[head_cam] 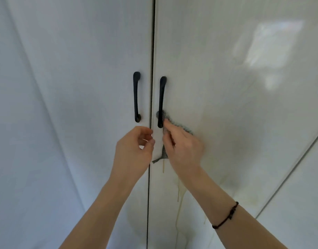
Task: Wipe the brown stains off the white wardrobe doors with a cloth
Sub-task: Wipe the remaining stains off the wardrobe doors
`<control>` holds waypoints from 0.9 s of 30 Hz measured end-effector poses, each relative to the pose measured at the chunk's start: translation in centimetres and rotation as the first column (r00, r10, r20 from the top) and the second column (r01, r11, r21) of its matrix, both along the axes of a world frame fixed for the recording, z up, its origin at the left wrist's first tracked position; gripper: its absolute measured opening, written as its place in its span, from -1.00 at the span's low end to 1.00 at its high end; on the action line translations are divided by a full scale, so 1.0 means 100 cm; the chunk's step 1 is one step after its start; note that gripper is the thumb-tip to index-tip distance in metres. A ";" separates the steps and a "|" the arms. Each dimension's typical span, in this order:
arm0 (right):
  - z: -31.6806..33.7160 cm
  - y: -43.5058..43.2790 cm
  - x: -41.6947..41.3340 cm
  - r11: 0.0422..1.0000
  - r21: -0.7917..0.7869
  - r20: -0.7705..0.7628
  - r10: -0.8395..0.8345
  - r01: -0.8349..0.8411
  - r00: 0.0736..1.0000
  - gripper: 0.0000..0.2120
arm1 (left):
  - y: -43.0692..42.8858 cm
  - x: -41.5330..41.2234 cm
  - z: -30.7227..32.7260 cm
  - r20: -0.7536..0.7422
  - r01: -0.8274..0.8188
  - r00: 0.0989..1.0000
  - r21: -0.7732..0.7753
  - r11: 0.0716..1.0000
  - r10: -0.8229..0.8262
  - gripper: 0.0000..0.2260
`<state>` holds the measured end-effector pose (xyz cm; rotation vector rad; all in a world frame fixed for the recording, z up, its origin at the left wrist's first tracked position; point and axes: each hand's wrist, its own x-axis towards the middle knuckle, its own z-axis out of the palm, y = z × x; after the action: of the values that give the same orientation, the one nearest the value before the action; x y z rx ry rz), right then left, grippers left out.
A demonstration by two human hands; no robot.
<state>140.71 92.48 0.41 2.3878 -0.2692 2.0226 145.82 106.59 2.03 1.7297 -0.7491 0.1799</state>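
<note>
Two glossy white wardrobe doors fill the view, the left door [73, 87] and the right door [235, 114], each with a black vertical handle. My right hand [181, 148] grips a grey patterned cloth [162, 155] and presses it on the right door behind the lower end of the right handle [161, 101]. A corner of the cloth hangs below my hand. My left hand [134, 150] hovers just under the left handle [137, 97], fingers loosely curled, holding nothing. Thin yellowish-brown drip stains [179, 193] run down the right door below the cloth.
A dark narrow gap [151, 87] separates the two doors. A further door panel [302, 194] angles in at the lower right. A bright window reflection [271, 47] shines on the right door. A dark cord bracelet [226, 215] circles my right forearm.
</note>
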 end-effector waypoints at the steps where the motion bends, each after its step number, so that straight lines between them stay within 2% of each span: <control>1: -0.008 0.002 0.000 0.999 0.051 0.011 0.019 -0.020 1.000 -0.83 | -0.004 -0.003 -0.006 0.004 0.017 1.000 0.028 0.999 -0.017 -0.79; 4: -0.022 0.008 -0.002 0.978 0.206 -0.009 0.046 -0.044 0.999 -0.83 | -0.016 -0.012 -0.018 0.056 0.083 0.994 0.117 0.990 -0.090 -0.69; 8: -0.034 0.019 -0.014 0.952 0.300 -0.144 0.113 -0.065 0.983 -0.77 | -0.027 -0.016 -0.042 0.156 0.076 0.982 0.203 0.976 -0.108 -0.64; 11: -0.031 0.026 -0.022 0.902 0.420 -0.183 0.194 -0.102 0.964 -0.71 | -0.027 -0.016 -0.062 0.268 0.051 0.957 0.225 0.973 -0.112 -0.44; 14: -0.027 0.033 -0.031 0.838 0.529 -0.244 0.302 -0.134 0.922 -0.65 | -0.026 -0.016 -0.057 0.439 -0.010 0.894 0.213 0.977 -0.087 -0.36; 17: -0.030 0.032 -0.037 0.782 0.598 -0.281 0.412 -0.178 0.867 -0.63 | -0.029 -0.006 -0.054 0.596 -0.043 0.798 0.205 0.978 -0.090 -0.43; 20: -0.039 0.034 -0.045 0.661 0.702 -0.227 0.560 -0.264 0.797 -0.50 | -0.030 0.004 -0.063 0.628 -0.058 0.777 0.153 0.986 -0.052 -0.54; 22: -0.046 0.035 -0.055 0.599 0.733 -0.147 0.601 -0.322 0.785 -0.41 | -0.032 0.008 -0.068 0.621 -0.086 0.784 0.108 0.990 0.001 -0.57; 25: -0.049 0.032 -0.076 0.597 0.725 -0.071 0.560 -0.343 0.825 -0.42 | -0.034 0.016 -0.064 0.613 -0.081 0.787 0.002 0.997 0.063 -0.56; 27: -0.044 0.020 -0.097 0.646 0.694 -0.021 0.457 -0.316 0.889 -0.52 | -0.037 0.028 -0.051 0.641 -0.079 0.758 -0.095 0.992 0.121 -0.60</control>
<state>131.04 94.52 -4.01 3.3330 -0.6395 2.0679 148.65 102.85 -3.12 1.6447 -1.1333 0.9077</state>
